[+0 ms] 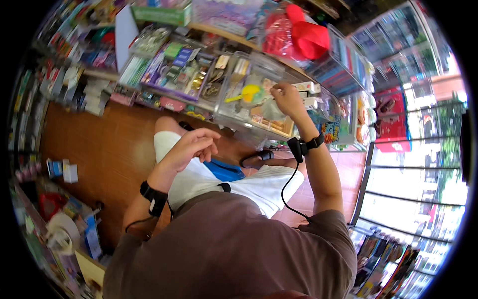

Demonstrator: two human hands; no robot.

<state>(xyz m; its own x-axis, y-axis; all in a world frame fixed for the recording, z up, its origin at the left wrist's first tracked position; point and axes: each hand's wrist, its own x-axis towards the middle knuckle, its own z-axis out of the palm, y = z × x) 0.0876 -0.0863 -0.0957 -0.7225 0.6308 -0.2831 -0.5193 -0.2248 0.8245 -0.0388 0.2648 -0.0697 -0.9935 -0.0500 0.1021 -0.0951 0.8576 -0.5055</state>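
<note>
My right hand (288, 101) reaches over a clear plastic bin (226, 110), its fingertips pressed together. A whitish translucent piece, like a plastic bag (272, 110), lies just under those fingers; what is pinched, if anything, is too small to make out. Beside it in the bin is a yellow-green round toy with a handle (250, 93). Light wooden pieces (273, 124) sit at the bin's near side. My left hand (191, 148) hangs in the air above my lap, fingers loosely apart and holding nothing.
Left of the bin stands a purple-edged tray (172, 92) of small packaged goods. A red cloth-like item (308, 37) lies at the back, next to clear cases (343, 65). Round jars (366, 117) line the right side. A blue stool (224, 171) shows between my legs.
</note>
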